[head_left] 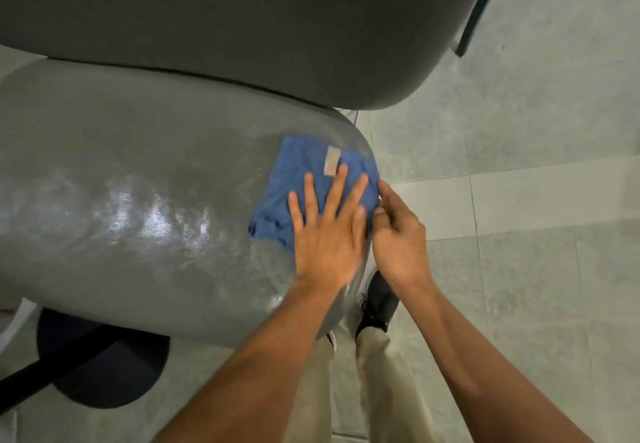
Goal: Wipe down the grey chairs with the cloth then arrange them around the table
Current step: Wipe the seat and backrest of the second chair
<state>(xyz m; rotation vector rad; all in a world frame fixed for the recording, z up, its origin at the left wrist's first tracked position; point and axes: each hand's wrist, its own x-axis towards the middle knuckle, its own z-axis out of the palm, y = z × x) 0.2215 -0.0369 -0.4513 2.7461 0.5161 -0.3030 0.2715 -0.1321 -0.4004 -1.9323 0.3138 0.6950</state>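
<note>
while the left hand (322,231) presses flat with spread fingers on the blue cloth (311,179) at the seat's right edge, the right hand (398,234) pinches its hem; on the grey chair (138,172), the cloth could slide off that rounded edge.

Setting: an indoor seating area, possibly an office or dining space; the exact type cannot be determined. Indicators: floor (519,200) of large pale grey tiles with thin grout lines; a grey chair (138,200) with glossy padded seat and matching backrest; a second, black chair leg (481,9) nearby.
</note>
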